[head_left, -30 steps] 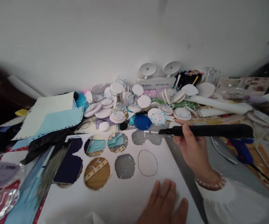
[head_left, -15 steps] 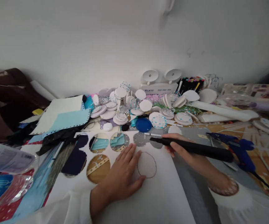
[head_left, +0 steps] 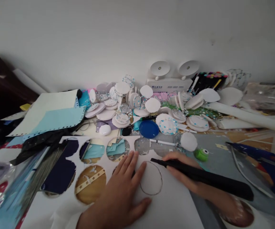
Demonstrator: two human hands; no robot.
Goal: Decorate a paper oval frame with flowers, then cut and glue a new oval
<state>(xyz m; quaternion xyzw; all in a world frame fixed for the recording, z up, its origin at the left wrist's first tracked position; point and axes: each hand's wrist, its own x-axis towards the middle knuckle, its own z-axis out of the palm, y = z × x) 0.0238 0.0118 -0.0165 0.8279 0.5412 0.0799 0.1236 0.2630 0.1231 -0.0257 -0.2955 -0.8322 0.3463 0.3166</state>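
A white sheet of board [head_left: 173, 206] lies in front of me, with several round holes cut through it and a circle [head_left: 151, 179] drawn in dark line. My left hand [head_left: 121, 187] presses flat on the sheet just left of that circle, fingers spread. In my right hand [head_left: 182, 170] is a long black utility knife [head_left: 213, 179], its handle slanting down to the right. The tip is at the circle's upper edge; whether it touches the sheet I cannot tell. Gold and blue things show through the holes.
White discs [head_left: 121, 121], several with blue beads, are heaped behind the sheet. A blue round lid [head_left: 149, 128], a white pen [head_left: 163, 142] and a green toy [head_left: 201, 154] lie beyond it. A blue glue gun [head_left: 266, 159] rests at right, notebooks [head_left: 56, 117] at left.
The white disc and scrap at the upper right have been uncovered as my right hand moved nearer, bringing the knife tip down to the drawn circle. The view has shifted; my left hand stays flat.
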